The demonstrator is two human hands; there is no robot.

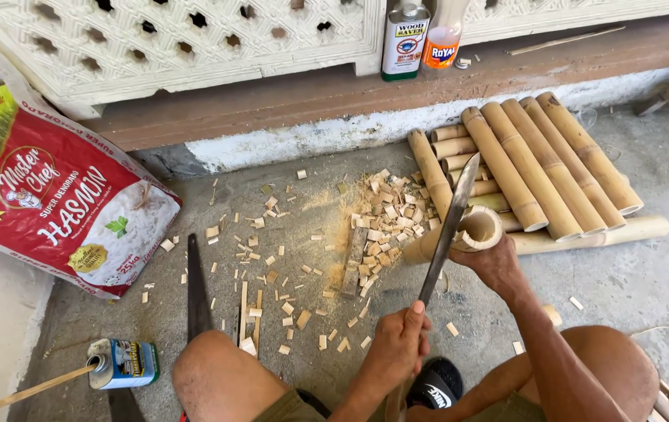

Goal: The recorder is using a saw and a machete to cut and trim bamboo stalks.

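My left hand (401, 344) is closed on the handle of a long machete (452, 215). Its blade runs up and away from me and rests against the rim of a short hollow bamboo tube (481, 227). My right hand (495, 262) grips that tube from below and holds it upright over the concrete floor. My knees show at the bottom edge on either side of my arms.
Several bamboo poles (553, 164) lie stacked behind the tube. Bamboo chips (373, 227) litter the floor, with a hand saw (196, 289) to the left. A red rice sack (45, 187), a tipped can (119, 363), a thin stick (22, 391) and two bottles (405, 35) on the ledge surround the spot.
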